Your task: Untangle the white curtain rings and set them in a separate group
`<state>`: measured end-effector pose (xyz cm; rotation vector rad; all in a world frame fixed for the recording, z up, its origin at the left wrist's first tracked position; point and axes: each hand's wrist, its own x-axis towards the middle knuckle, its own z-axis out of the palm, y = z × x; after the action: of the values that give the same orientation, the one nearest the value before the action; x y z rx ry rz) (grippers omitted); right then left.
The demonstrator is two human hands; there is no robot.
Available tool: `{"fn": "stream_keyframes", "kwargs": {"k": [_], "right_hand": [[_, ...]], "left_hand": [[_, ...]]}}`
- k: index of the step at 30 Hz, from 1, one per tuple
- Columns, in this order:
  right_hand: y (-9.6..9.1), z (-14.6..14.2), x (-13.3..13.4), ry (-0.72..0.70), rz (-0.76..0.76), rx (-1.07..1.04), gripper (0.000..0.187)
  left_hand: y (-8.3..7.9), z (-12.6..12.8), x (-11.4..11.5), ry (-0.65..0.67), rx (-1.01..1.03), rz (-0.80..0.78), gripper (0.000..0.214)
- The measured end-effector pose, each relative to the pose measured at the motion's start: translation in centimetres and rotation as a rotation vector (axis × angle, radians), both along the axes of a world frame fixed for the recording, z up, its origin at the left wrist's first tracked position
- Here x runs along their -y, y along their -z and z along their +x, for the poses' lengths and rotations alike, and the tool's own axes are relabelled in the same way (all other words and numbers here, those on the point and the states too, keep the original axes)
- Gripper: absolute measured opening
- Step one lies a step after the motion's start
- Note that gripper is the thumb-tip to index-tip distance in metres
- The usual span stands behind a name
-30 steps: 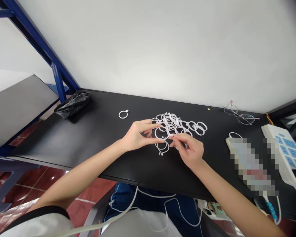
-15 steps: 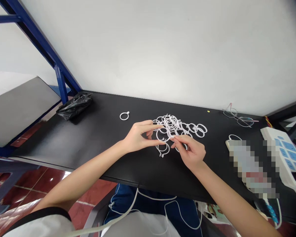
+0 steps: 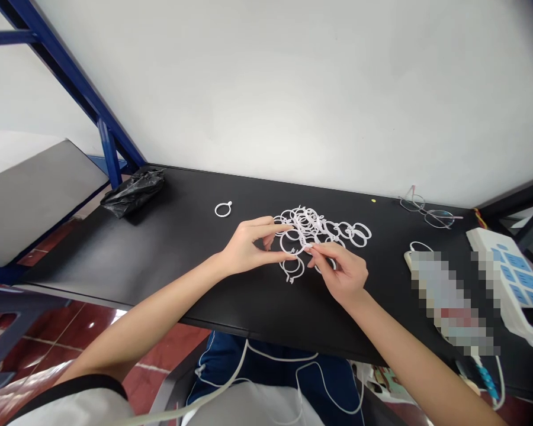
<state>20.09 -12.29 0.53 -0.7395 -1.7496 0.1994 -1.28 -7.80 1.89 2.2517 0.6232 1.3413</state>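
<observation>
Pinching white ring [image 3: 292, 242] on its left side w/ thumb + forefinger of L hand [image 3: 247, 247]. Pinching same ring on its right side w/ thumb + fingertips of R hand [image 3: 343, 273], remaining fingers curled under. Held over mid bench [image 3: 182, 260], about halfway betw. far and near edges; can't tell if lifted clear of the top or resting on it.

Just behind the grip, toward far edge: pile of rings [image 3: 326, 228], white, overlapping, tangled, touching or nearly touching the held one. Just in front, toward near edge: loose ring [image 3: 292, 270] flat on the top, betw. the two hands.

Further out, left of the pile and well apart: single ring [image 3: 223, 209] w/ small eyelet, lying flat. At far left corner: black plastic bag [image 3: 133, 188], crumpled. Near far edge, right of the pile: tiny yellow bit [image 3: 373, 201], then glasses [image 3: 427, 212], thin wire frame. At right end: power strip [image 3: 510, 284], white w/ blue switches; beside it a pixelated patch, contents not readable. Below near edge: white cable [image 3: 270, 354] hanging in loops. Off the left end: blue metal frame [image 3: 71, 83] and grey shelf [image 3: 31, 189].
</observation>
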Motion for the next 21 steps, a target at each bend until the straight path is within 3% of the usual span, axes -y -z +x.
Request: {"fn": "stream_keyframes", "kwargs": {"k": [21], "right_hand": [[-0.03, -0.01, 0.05, 0.006, -0.012, 0.002, 0.025]], "left_hand": [[0.01, 0.0, 0.01, -0.008, -0.003, 0.0, 0.042]]}}
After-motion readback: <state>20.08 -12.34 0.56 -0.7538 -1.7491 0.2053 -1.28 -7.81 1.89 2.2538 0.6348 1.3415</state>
